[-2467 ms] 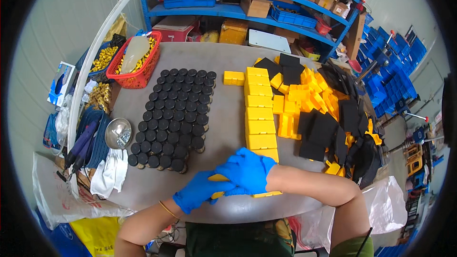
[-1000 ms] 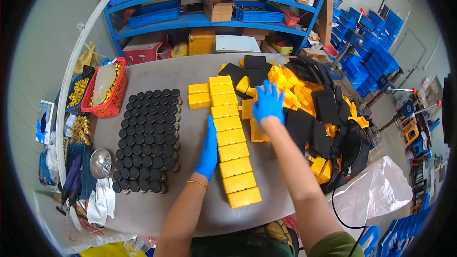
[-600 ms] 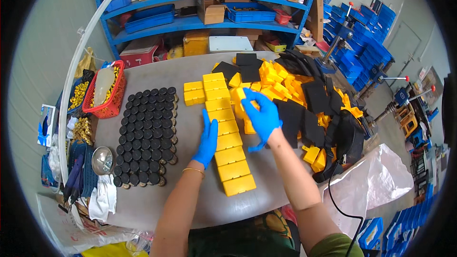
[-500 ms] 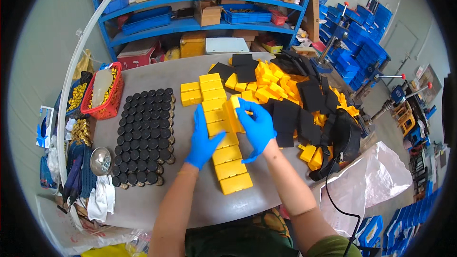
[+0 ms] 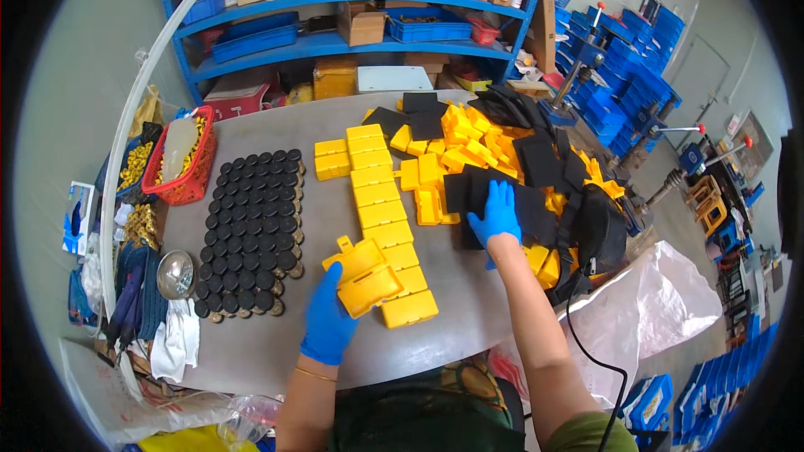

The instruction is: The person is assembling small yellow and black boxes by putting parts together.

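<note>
My left hand (image 5: 325, 322), in a blue glove, grips an open yellow plastic box (image 5: 370, 283) with its lid folded back, just left of the near end of a row of closed yellow boxes (image 5: 381, 213). My right hand (image 5: 500, 216), also gloved, lies with fingers stretched over square black pads (image 5: 534, 208) right of the row. Its lower fingers are partly hidden. Between the row and the pads are a few loose yellow boxes (image 5: 429, 203). Behind the pads spreads a heap of yellow boxes (image 5: 476, 136).
Rows of black-capped small cylinders (image 5: 251, 230) stand on the grey table (image 5: 452, 331) at left. Beyond them are a red basket (image 5: 180, 190) and a metal bowl (image 5: 176, 274). A black bag (image 5: 603, 230) with a cable lies at right, above white plastic sheeting (image 5: 636, 310).
My right hand has left the row and moved right onto the black pads. My left hand has drawn back toward me and now holds the yellow box, opened.
</note>
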### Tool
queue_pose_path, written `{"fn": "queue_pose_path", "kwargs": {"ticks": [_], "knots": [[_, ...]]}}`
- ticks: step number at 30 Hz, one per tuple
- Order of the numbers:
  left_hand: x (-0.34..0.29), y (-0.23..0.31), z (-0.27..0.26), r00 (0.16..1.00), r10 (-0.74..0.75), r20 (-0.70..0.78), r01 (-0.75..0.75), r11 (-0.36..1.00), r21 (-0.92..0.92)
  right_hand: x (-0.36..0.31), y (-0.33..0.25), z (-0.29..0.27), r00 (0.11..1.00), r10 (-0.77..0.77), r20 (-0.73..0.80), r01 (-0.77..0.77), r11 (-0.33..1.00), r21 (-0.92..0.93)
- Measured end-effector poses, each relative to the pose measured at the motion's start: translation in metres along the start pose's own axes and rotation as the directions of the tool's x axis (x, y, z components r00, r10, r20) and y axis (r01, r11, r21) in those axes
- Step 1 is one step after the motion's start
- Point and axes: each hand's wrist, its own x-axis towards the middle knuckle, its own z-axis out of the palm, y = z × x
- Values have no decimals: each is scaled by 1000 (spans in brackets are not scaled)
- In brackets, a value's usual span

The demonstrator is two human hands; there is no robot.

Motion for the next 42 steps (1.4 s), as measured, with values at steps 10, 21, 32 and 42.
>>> {"fn": "queue_pose_path", "kwargs": {"ticks": [10, 21, 32, 42], "knots": [[-24, -1, 18, 980, 96, 172, -134, 965, 225, -86, -47, -83, 816, -360, -452, 543, 745, 387], [-56, 5, 17, 973, 232, 17, -214, 862, 460, -116, -122, -81, 850, -525, 49, 348, 629, 695], [-59, -5, 2, 970, 206, -127, -154, 930, 332, -107, -135, -109, 519, -796, 312, 360, 534, 764], [-85, 14, -4, 989, 148, -19, -135, 942, 306, -83, -165, -85, 313, -811, 495, 277, 576, 769]]}}
